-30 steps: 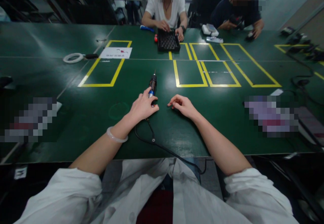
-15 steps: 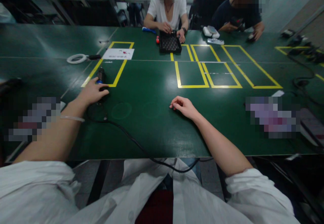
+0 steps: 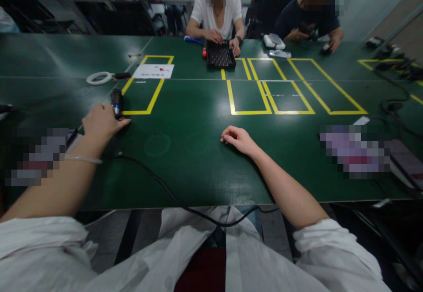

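Observation:
My left hand [image 3: 101,122] is wrapped over the lower part of a black corded tool [image 3: 116,100] with a blue band, at the left corner of a yellow-taped frame. The thumb points right, and a small orange-red part shows beside it. My palm hides most of the tool's grip. A black cable [image 3: 161,186] runs from near my left wrist across the table and over its front edge. My right hand [image 3: 239,138] rests on the green table [image 3: 205,168] with its fingers loosely curled and nothing visible in them.
Yellow tape frames [image 3: 249,112] mark the table. A white paper [image 3: 153,71] and a white cable coil [image 3: 99,78] lie at the left. Across the table, a person in white works at a black tray [image 3: 220,56]. Blurred-out items lie at both sides.
My left hand has shifted left, and the black corded tool has moved left with it. The cable has followed. My right hand stays in place.

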The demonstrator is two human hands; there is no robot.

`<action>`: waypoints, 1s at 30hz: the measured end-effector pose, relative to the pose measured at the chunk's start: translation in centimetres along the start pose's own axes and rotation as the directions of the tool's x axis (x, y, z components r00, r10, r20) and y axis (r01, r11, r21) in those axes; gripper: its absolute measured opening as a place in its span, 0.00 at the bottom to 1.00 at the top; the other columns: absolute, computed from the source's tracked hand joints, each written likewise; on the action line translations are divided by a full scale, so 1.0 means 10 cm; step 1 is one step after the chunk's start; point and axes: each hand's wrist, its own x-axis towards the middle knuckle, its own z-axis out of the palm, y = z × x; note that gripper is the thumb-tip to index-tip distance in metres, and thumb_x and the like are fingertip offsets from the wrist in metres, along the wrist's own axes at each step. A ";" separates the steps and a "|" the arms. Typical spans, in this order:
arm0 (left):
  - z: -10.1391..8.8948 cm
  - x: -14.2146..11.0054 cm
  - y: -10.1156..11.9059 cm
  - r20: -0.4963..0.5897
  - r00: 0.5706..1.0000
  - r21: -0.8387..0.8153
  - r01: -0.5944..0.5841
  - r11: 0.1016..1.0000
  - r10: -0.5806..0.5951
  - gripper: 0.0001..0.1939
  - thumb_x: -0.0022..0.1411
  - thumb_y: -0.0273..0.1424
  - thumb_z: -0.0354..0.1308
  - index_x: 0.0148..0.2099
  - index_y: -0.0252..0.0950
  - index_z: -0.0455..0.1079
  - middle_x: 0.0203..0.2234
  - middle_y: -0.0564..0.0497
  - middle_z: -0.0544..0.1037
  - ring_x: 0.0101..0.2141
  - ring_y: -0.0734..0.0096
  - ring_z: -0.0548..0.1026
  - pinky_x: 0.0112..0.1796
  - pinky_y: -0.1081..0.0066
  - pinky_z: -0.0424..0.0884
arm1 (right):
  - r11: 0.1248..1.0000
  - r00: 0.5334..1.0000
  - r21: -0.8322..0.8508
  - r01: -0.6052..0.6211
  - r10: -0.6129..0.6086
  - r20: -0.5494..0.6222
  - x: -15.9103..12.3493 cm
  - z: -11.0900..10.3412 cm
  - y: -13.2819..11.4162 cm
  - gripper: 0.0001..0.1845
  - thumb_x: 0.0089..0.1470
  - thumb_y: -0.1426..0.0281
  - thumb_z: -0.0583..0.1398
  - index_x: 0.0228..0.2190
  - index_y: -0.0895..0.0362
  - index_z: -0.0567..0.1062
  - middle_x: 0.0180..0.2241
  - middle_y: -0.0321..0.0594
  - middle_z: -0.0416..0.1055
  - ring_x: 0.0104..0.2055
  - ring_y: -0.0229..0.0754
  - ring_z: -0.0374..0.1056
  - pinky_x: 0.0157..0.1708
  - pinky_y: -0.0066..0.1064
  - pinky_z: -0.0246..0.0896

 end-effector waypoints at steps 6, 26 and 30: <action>0.06 0.01 0.02 -0.033 0.999 0.050 0.041 0.998 -0.039 0.33 0.68 0.46 0.37 0.59 0.24 0.65 0.53 0.32 0.70 0.46 0.51 0.70 0.46 0.55 0.66 | 1.000 1.000 0.014 0.001 -0.001 0.000 0.00 0.01 -0.02 0.07 0.56 0.66 0.59 0.34 0.58 0.72 0.31 0.40 0.77 0.30 0.37 0.70 0.33 0.29 0.65; -0.16 -1.06 2.16 0.014 0.682 -0.999 -0.012 0.030 0.731 0.29 0.65 0.39 0.54 0.64 0.29 0.64 0.24 0.54 0.66 0.26 0.76 0.65 0.33 0.71 0.69 | 0.995 0.999 0.100 -0.016 0.013 0.030 0.01 -0.01 -0.06 0.10 0.57 0.63 0.60 0.35 0.58 0.72 0.29 0.39 0.76 0.29 0.36 0.69 0.33 0.30 0.65; -0.07 -1.17 2.31 0.002 0.632 -1.000 0.020 -0.013 0.775 0.34 0.63 0.33 0.53 0.69 0.30 0.54 0.25 0.55 0.67 0.24 0.77 0.62 0.31 0.73 0.66 | 0.981 0.998 0.190 -0.035 0.026 0.050 0.01 0.02 -0.11 0.16 0.60 0.57 0.58 0.36 0.58 0.72 0.27 0.38 0.74 0.26 0.35 0.68 0.26 0.27 0.60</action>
